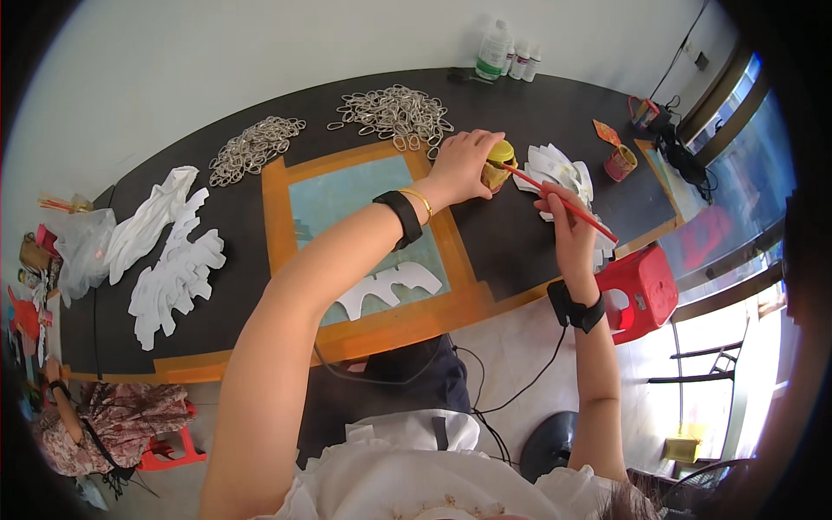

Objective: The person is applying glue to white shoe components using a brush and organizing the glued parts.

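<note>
My left hand (462, 165) reaches across the black table and grips a small yellow-lidded jar (497, 165). My right hand (568, 221) holds a thin red brush (563, 201) whose tip points into the jar's mouth. A white cut-out shape (390, 286) lies on the blue mat with an orange border (277, 217) under my left forearm. A stack of white cut-outs (559, 169) sits just behind the jar and brush. Both wrists wear black bands, and the left wrist also has a thin gold bangle.
Two heaps of metal rings (394, 113) (253, 147) lie at the table's far side, with bottles (494, 50) beyond them. More white cut-outs (173, 260) are piled at left. A small red cup (620, 163) and a red stool (640, 290) are at right. Another person (95, 425) sits at lower left.
</note>
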Motion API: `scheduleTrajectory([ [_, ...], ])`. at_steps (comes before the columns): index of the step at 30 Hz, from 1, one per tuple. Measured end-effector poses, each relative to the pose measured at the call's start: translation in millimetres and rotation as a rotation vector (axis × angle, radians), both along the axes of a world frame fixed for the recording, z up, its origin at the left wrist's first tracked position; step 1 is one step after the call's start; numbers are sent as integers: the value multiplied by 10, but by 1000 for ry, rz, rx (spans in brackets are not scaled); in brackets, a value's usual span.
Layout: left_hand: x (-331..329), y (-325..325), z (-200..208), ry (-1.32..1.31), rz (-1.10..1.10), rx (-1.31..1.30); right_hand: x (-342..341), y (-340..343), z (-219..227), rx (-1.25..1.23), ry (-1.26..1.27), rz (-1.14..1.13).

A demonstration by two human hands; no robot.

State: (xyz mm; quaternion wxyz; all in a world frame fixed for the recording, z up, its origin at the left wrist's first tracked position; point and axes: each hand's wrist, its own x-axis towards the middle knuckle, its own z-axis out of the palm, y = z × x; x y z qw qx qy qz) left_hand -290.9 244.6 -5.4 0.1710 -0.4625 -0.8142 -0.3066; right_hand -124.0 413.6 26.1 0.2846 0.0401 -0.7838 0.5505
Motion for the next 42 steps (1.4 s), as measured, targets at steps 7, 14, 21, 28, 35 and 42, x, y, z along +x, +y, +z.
scheduleTrajectory([
  [7, 22, 51, -46, -50, 5, 132, 28, -5, 142, 104, 0, -48],
  [14, -4, 72, -64, -138, -12, 167, 88, -30, 104, 27, 41, -69],
  [21, -24, 77, -80, -134, -8, 181, 196, 26, 175, 8, 82, -152],
  [28, -42, 60, -40, -161, 8, 144, 274, 136, 256, -57, 154, -285],
  [35, -50, 46, -35, -184, 17, 133, -63, 152, 253, -94, 32, -128],
  [42, -68, 42, -30, -172, -19, 155, -340, 79, 290, 4, 52, -76],
])
